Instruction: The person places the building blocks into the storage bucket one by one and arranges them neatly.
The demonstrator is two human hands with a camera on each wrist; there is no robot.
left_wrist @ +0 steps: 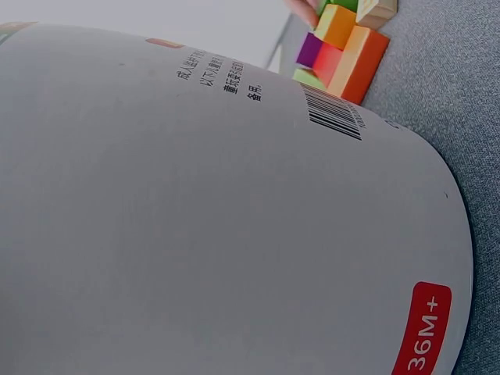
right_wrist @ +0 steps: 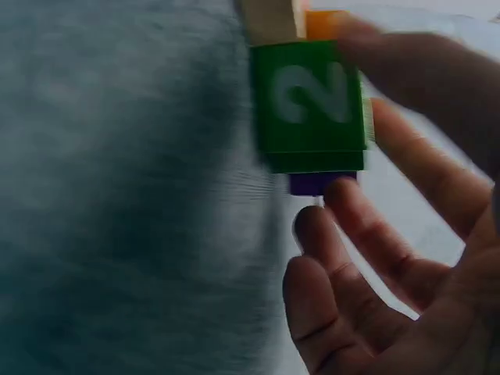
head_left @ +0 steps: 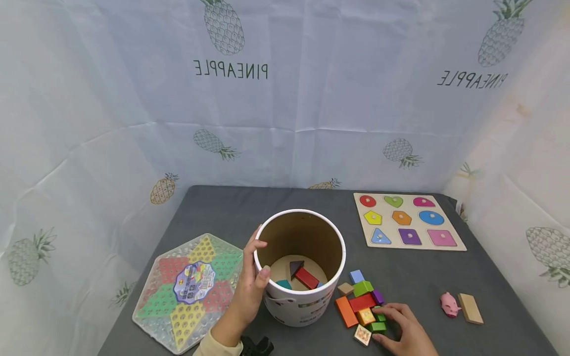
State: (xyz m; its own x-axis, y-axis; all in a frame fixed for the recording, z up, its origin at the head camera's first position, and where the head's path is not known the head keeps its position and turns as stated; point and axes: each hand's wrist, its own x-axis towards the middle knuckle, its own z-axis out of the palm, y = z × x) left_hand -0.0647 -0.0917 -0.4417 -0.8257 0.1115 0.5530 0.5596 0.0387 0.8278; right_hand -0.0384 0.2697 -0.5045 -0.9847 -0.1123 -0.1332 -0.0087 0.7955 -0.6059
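My left hand (head_left: 247, 289) grips a white round bucket (head_left: 303, 311) at its left side, thumb and a fingertip over the rim. Inside lie a red block (head_left: 307, 278), a dark triangular block (head_left: 296, 267) and a teal block (head_left: 284, 284). In the left wrist view the bucket's printed wall (left_wrist: 195, 203) fills most of the picture. Right of the bucket, my right hand (head_left: 405, 331) has thumb and index finger around a green block (head_left: 377, 327) at the edge of a cluster. In the right wrist view this green block (right_wrist: 308, 105) bears a "2".
Beside my right hand lie orange (head_left: 346, 311), red (head_left: 362, 301), blue (head_left: 356, 276) and wooden blocks (head_left: 362, 334). A hexagonal board (head_left: 182, 291) lies left. Further right are a shape puzzle (head_left: 383, 210), a pink toy pig (head_left: 449, 304) and a plain wooden block (head_left: 470, 309).
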